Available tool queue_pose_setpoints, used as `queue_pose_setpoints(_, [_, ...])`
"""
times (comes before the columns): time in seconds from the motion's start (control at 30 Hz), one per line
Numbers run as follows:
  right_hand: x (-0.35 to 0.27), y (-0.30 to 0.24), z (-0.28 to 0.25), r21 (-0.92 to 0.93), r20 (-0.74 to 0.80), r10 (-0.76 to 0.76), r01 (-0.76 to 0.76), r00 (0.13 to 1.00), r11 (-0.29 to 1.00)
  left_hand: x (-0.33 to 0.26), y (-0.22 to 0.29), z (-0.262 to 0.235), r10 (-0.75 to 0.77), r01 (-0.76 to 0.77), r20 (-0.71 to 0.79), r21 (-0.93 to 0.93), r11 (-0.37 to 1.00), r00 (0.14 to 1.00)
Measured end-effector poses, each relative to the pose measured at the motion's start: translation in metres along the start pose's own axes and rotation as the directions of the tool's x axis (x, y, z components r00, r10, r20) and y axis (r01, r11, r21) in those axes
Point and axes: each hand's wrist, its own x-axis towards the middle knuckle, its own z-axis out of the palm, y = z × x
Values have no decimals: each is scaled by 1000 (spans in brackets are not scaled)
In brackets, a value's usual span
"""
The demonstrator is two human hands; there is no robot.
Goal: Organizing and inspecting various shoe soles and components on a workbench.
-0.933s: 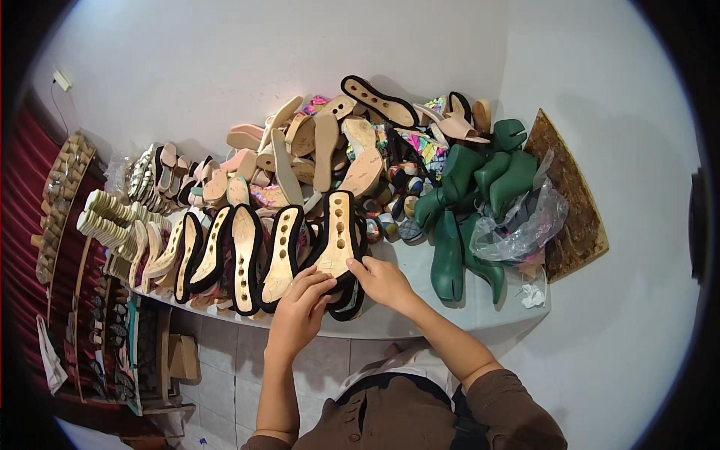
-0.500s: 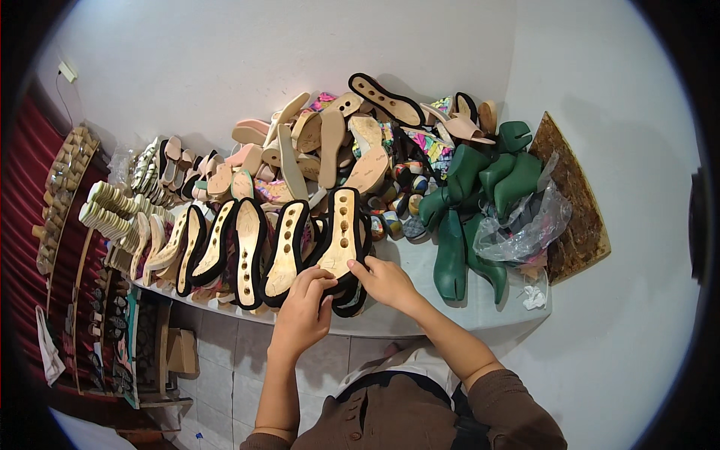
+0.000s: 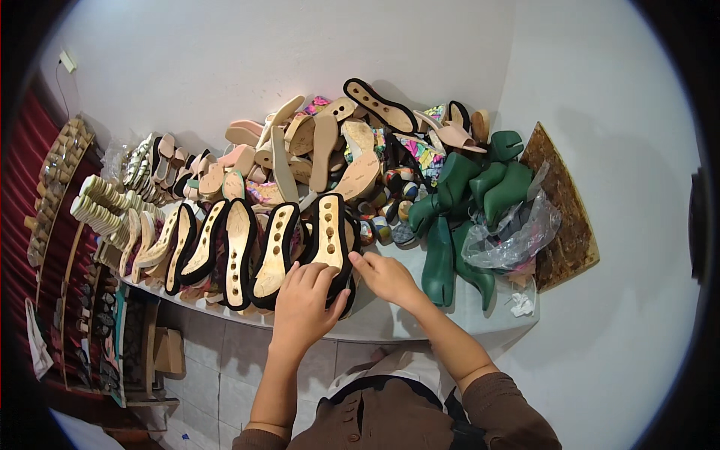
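Observation:
At the right end of a row of shoe soles, a pale insole (image 3: 328, 225) with black padded edging and a line of dark holes lies in front of me. My left hand (image 3: 306, 300) is closed over its near end, with the fingers on the pale face and the thumb toward the right. Against the right black edge rests the thumb of my right hand (image 3: 386, 279); its other fingers are curled and partly hidden. Beneath this insole more black-edged soles show. Just left lies another black-edged insole (image 3: 276, 251), close to my left fingers.
Sandals and bare soles (image 3: 324, 154) are heaped at the back of the white-covered table (image 3: 390, 319). Green shoe lasts (image 3: 437, 262) stand to the right, beside a clear plastic bag (image 3: 510, 232) and a brown board (image 3: 566, 217). Racks (image 3: 56, 191) line the red curtain.
My left hand has moved slightly, its fingers now lying further over the insole's near end. The right thumb has shifted from the pale face to the black edge. The view has turned slightly.

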Motion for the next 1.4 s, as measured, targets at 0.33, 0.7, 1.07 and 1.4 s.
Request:
queue_pose_setpoints(0.33, [105,34,-84,-461,-298,-366,202,882,864,50,57,41,40,-39,20,-30,999,999])
queue_pose_setpoints(0.7, [228,127,-109,-952,-291,-268,-249,919,179,118,65,150,-100,102,28,-66,993,995])
queue_pose_setpoints(1.07, [243,99,-158,-588,-254,-21,-137,967,797,121,70,174,-255,257,34,-132,957,966])
queue_pose_setpoints(1.4, [204,94,-228,899,262,81,-274,962,343,116,79,148,-340,337,39,-284,898,940])
